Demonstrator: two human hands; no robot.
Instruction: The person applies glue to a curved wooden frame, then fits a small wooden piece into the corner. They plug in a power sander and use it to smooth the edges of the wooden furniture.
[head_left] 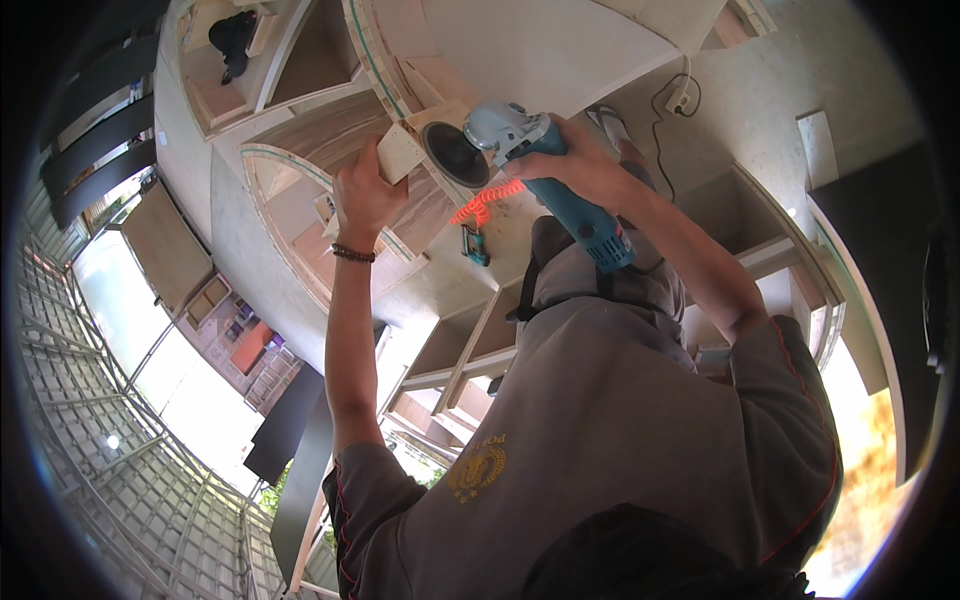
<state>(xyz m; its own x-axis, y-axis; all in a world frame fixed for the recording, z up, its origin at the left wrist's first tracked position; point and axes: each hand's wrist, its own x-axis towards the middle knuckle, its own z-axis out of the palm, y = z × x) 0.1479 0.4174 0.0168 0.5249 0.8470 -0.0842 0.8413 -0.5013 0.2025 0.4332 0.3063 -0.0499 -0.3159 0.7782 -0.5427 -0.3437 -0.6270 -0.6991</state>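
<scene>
My right hand [588,165] is wrapped round a blue-green angle grinder [572,212] with a silver gear head and a dark round disc [455,155]. In my left hand [362,195], just left of the disc, is a small flat piece of pale wood [402,153]. The fingers are closed on its left side. The disc's edge overlaps or lies very near the wood's right end; I cannot tell whether they touch. Below them lies a teal air nailer [474,246] with a coiled orange hose [484,203].
Curved wooden cabinet frames [290,215] stand beyond my left hand and at the upper left. A large pale panel [540,50] lies ahead. At the upper right, a black cord [658,135] runs from a socket box [679,102]. Open wooden compartments [460,345] are below the nailer.
</scene>
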